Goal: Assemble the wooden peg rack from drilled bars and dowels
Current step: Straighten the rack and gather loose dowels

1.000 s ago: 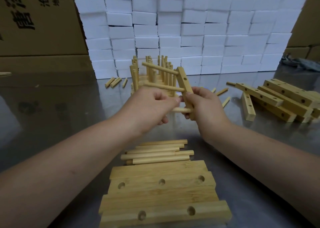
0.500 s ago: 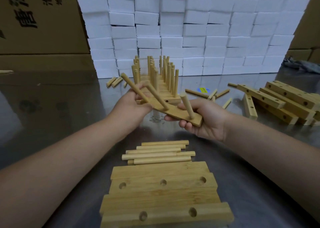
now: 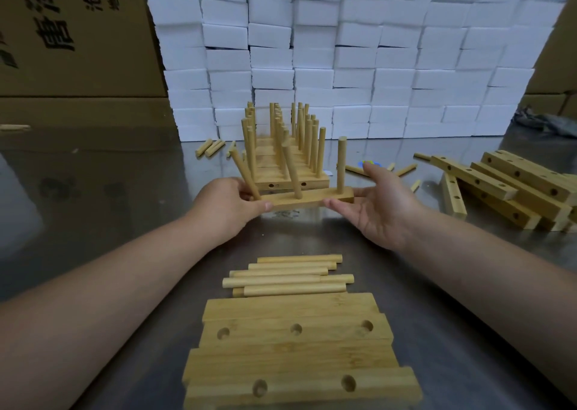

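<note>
**Pegged bar being lined up with the row of finished racks**

The left hand [image 3: 231,205] is pinching the left end of the pegged bar [image 3: 307,199], thumb on the front face. The right hand [image 3: 381,203] is lying opened out, its thumb tip touching the bar's right end (fingers straight behind it, gripping nothing). The bar is running left to right between the hands, just in front of the row of finished racks [image 3: 315,182] and parallel to it, so the coming move is probably a short push towards that row, with both hands equally near. Half a second ago the bar was slanting, and the right hand was curling under it.
</note>
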Motion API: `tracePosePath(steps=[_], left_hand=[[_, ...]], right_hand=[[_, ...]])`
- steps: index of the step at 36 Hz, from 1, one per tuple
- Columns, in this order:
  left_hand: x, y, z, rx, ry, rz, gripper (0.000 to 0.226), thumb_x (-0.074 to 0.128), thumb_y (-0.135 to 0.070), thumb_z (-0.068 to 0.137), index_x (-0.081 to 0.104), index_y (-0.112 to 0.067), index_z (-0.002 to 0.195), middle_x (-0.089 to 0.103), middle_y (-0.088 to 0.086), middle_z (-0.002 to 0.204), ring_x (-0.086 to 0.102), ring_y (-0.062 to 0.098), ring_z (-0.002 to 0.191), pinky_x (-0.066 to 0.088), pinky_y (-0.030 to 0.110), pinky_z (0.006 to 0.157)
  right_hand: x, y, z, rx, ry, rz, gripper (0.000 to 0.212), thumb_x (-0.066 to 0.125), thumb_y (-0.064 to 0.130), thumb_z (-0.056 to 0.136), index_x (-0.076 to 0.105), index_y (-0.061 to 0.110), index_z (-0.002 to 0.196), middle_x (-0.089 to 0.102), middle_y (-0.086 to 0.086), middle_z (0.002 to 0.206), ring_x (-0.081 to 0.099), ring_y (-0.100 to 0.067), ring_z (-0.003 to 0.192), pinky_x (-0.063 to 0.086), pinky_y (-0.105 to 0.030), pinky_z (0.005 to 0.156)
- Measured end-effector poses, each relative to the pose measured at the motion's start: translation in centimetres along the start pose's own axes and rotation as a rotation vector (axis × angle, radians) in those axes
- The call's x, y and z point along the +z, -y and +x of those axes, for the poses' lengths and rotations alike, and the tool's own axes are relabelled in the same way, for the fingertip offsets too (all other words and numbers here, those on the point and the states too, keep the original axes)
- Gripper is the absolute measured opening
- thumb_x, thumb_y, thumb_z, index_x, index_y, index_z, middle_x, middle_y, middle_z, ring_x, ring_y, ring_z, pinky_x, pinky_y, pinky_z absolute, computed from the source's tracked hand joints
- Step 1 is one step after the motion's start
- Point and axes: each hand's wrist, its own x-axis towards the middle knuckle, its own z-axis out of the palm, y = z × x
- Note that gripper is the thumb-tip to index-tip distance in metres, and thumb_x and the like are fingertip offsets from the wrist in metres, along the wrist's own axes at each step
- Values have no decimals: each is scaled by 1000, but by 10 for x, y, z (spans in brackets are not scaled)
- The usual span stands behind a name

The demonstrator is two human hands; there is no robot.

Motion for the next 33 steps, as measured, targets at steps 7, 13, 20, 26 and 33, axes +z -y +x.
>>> tracePosePath(steps=[7,13,20,26,33], left_hand=[[2,3,3,-2,-20,112,15,66,-39,82,58,-26,83,54,-16,72,50,5,71,36,16,57],[3,3,2,-20,-36,162,15,62,-41,85,62,-26,81,60,-9,67,51,3,64,36,22,52],[3,3,3,-91,-91,187,42,63,-46,82,54,-18,112,63,0,97,57,18,87,41,30,67],[5,4,2,-56,-113,161,24,62,-39,85,50,-20,76,59,-4,59,52,9,61,32,28,51],[5,6,3,-40,-104,153,12,61,-35,86,56,-24,82,61,-3,83,57,15,78,38,27,60]], right_hand=[[5,-2,1,-57,-183,-32,53,53,27,94,35,10,141,35,-24,143,68,-31,67,58,-29,65],[5,-6,0,-139,-212,-140,41,48,17,96,41,4,134,56,-22,113,70,-22,69,57,-26,73],[0,-14,1,-276,-203,-364,33,50,6,91,48,-11,119,57,-28,117,58,-37,110,56,-24,62],[0,-18,6,-356,-266,-686,15,52,12,81,57,1,90,50,-30,85,62,-31,84,47,-41,90],[-5,-24,8,-493,-198,-1007,45,53,30,89,48,20,133,53,10,104,49,4,79,34,-14,64]])
